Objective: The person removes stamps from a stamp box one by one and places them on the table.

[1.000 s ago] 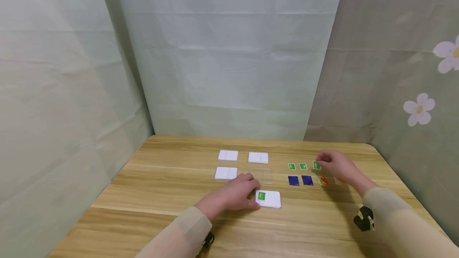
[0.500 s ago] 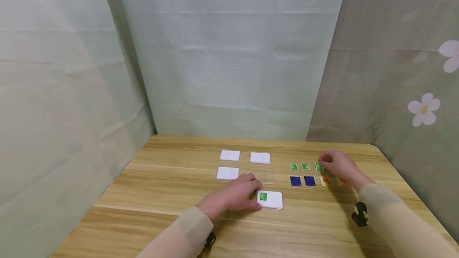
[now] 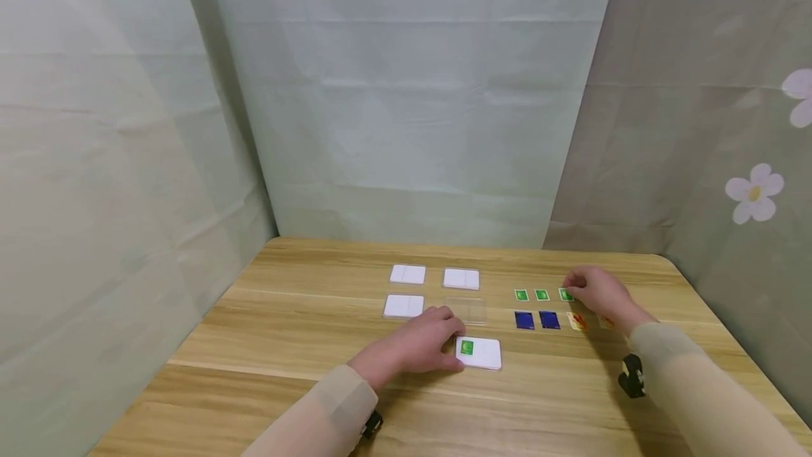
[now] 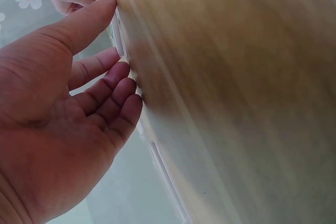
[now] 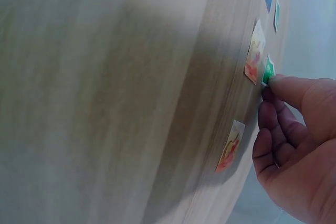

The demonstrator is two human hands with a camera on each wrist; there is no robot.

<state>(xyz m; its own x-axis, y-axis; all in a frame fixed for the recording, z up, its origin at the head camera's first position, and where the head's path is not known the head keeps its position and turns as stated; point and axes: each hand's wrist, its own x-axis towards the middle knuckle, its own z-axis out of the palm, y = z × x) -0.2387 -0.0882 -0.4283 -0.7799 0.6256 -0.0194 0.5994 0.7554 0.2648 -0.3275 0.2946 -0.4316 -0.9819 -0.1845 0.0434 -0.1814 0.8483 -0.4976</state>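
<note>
In the head view my left hand (image 3: 415,344) holds the left edge of a white card (image 3: 485,353), thumb at the near corner and fingers at the far one. A small green stamp (image 3: 466,348) lies on that card's left half. My right hand (image 3: 599,293) pinches the edge of another green stamp (image 3: 566,294) at the right end of a row. In the right wrist view, thumb and fingertips meet at this green stamp (image 5: 269,72), low at the table surface. The left wrist view has the card (image 4: 118,35) edge-on between thumb and index finger.
Two more green stamps (image 3: 531,295) lie left of the right hand. Nearer are two blue stamps (image 3: 536,320) and two orange-patterned stamps (image 3: 577,321), one partly under the right wrist. Three white cards (image 3: 407,274) and a clear plastic case (image 3: 472,310) lie beyond the left hand.
The head view has shifted slightly, so the table things appear a little farther right. The right forearm has shifted slightly; both hands stay at the same card and stamp.
</note>
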